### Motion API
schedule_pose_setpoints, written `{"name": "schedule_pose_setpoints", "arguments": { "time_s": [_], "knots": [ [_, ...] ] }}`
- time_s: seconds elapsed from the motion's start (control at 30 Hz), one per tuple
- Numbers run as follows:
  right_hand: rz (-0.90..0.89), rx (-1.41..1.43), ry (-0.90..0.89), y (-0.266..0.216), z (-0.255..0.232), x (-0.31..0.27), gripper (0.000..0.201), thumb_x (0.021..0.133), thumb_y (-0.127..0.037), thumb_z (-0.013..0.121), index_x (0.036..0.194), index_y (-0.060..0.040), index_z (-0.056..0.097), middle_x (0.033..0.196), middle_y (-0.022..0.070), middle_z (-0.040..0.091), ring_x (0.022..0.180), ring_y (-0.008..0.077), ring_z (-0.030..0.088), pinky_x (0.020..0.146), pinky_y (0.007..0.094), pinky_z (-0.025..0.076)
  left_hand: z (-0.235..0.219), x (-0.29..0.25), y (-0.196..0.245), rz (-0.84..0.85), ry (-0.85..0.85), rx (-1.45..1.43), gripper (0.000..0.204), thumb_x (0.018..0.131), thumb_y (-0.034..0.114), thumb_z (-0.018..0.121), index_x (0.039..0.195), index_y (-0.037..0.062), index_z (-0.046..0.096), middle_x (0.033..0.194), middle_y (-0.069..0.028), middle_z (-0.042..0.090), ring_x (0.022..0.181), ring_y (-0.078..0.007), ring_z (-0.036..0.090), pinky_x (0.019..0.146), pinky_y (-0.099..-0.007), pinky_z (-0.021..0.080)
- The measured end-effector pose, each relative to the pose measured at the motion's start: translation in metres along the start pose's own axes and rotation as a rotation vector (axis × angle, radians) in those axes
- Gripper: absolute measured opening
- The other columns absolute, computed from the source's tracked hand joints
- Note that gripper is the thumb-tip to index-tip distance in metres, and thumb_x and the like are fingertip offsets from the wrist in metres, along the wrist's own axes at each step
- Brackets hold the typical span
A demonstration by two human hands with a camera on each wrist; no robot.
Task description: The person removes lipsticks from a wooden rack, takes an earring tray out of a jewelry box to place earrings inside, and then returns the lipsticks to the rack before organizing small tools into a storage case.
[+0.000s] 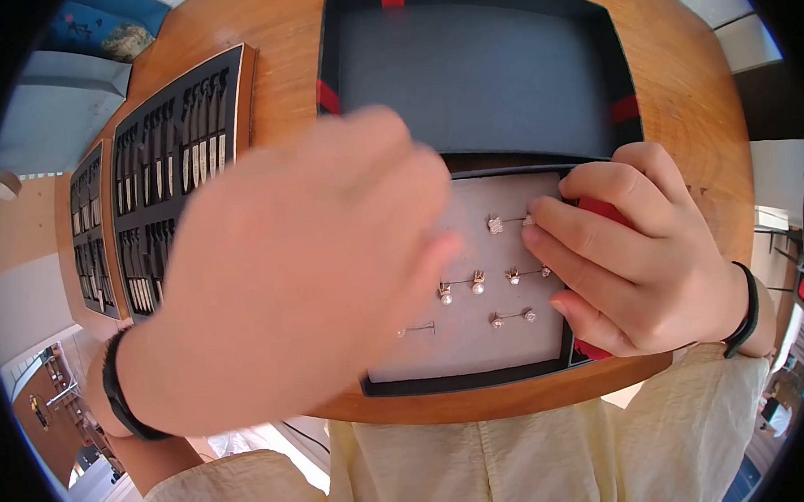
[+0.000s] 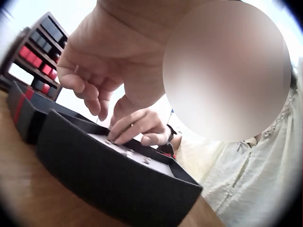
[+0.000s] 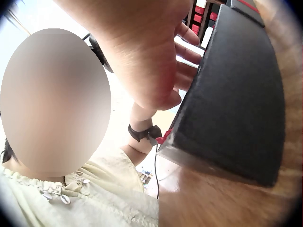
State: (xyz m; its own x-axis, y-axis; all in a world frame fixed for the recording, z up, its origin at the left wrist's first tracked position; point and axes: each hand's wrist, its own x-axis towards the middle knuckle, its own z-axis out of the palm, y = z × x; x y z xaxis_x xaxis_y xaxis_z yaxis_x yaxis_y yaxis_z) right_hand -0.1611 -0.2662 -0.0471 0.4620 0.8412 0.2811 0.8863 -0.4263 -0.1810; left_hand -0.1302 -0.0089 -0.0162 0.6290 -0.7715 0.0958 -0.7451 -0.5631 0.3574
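A shallow black box (image 1: 466,385) holds a pale grey board (image 1: 514,354) with several stud earrings on it. My right hand (image 1: 639,241) reaches over its right side, index and middle fingertips right at the right stud of the top pair, thumb apart from them. That pair's left stud (image 1: 496,224) is clover-shaped. Below are pearl earrings (image 1: 479,285) and a pair of small sparkling studs (image 1: 497,319). My left hand (image 1: 304,264), blurred, hovers above the board's left part and hides it. In the left wrist view its fingers (image 2: 90,92) hang loosely bent, with nothing visible between them.
Beyond the box lies a larger black tray-like box part (image 1: 475,77) with red ribbon pieces. Dark cases (image 1: 178,153) with rows of slim tools stand at the left. Red material (image 1: 602,208) shows in the box's right compartment. All rest on a wooden table (image 1: 278,86).
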Motion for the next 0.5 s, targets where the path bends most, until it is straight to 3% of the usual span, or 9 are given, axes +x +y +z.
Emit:
{"name": "schedule_pose_setpoints", "arguments": {
  "time_s": [0.17,0.5],
  "knots": [
    [-0.005,-0.026,0.001,0.001,-0.001,-0.001,0.04,0.065,-0.026,0.066,0.089,0.0058,0.071,0.105,0.0138,0.066,0.093,0.0324,0.057,0.074,0.0462,0.043,-0.002,0.011,-0.037,-0.103,0.177,0.151,0.012,0.088,0.009,0.067,0.089,0.0015,0.058,0.076,-0.0059,0.053,0.061,-0.0133,0.045,0.055,-0.0261,0.037],
    [-0.091,-0.063,-0.106,0.011,-0.011,-0.001,0.048,0.051,-0.028,0.065,0.085,0.0048,0.072,0.106,0.0106,0.067,0.098,0.0302,0.055,0.077,0.0459,0.043,0.004,0.018,-0.025,-0.006,0.159,0.198,0.009,0.084,0.005,0.069,0.086,0.0025,0.061,0.079,-0.01,0.058,0.068,-0.0234,0.058,0.059,-0.0306,0.043]
  ]
}}
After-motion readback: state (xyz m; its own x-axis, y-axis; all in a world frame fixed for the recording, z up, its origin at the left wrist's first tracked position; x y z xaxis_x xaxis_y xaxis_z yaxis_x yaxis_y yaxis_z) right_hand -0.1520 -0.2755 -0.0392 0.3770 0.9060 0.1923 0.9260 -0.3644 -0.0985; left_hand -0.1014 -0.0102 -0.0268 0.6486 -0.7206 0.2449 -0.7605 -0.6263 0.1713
